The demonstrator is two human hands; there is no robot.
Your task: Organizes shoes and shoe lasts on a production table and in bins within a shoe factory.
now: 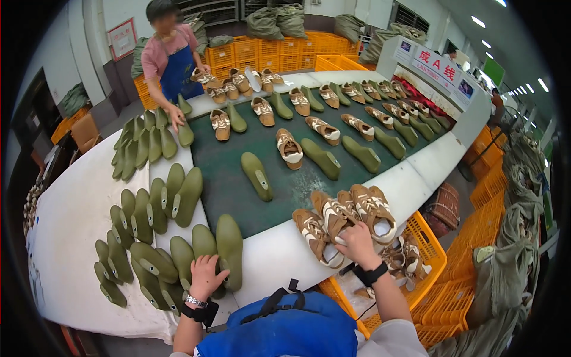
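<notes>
My left hand [206,277] is curled over the lower end of a green shoe last [202,238], thumb out to the right side. A taller green last [229,244] stands just right of it, and more lasts lie close on the left. My right hand [359,245] has its fingers hooked into the opening of a brown sneaker with white stripes [330,213], gripping its edge. That sneaker stands in a tight cluster with other brown sneakers [373,208] on the white table edge. How far the fingers reach inside is hidden.
A green conveyor belt [226,196] carries rows of lasts and sneakers. Across it, a person in a blue apron [181,71] touches a last. An orange crate [437,253] holding sneakers is below my right arm. More lasts [143,143] stand on the white cloth [71,238] at left.
</notes>
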